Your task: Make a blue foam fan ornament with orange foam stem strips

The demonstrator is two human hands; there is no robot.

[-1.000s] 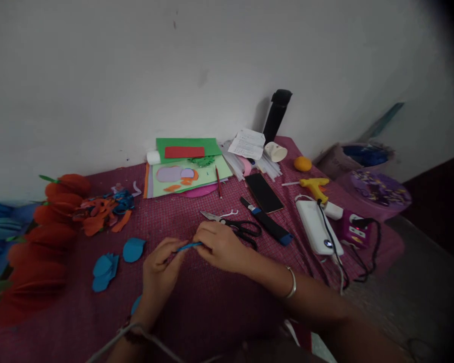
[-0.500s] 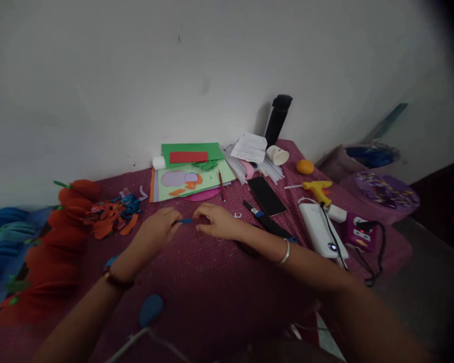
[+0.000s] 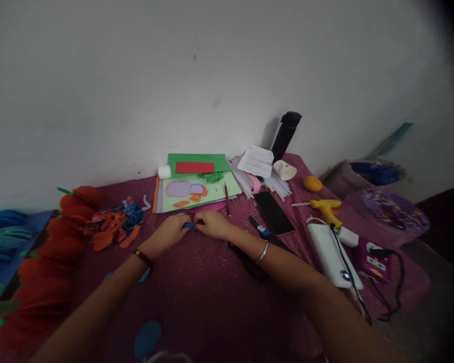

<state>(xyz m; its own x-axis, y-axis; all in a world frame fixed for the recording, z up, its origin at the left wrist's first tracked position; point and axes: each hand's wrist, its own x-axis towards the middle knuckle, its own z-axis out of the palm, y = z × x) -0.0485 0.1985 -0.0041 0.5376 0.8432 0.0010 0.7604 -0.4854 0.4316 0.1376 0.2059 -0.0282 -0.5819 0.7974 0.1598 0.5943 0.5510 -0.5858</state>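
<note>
- From my remote feed I see the person's left hand [image 3: 168, 233] closed, fingertips pinching one end of a small, narrow, bright-blue piece of sheet material [image 3: 189, 225].
- I see the right hand [image 3: 213, 224] with fingers curled in, gripping the other end.
- That piece sits between both hands, over the magenta checked tablecloth [image 3: 196, 287].
- Nearer my camera I make out a flat, rounded blue cutout [image 3: 148, 339].
- Left of the left hand I see a loose heap of orange and blue scraps [image 3: 113, 227].
- Beyond the hands, a slim dark-red pencil [image 3: 227, 200] partly overlaps a pale-green sheet [image 3: 169, 203].
- To the right I see a black rectangular phone [image 3: 274, 214].
</note>
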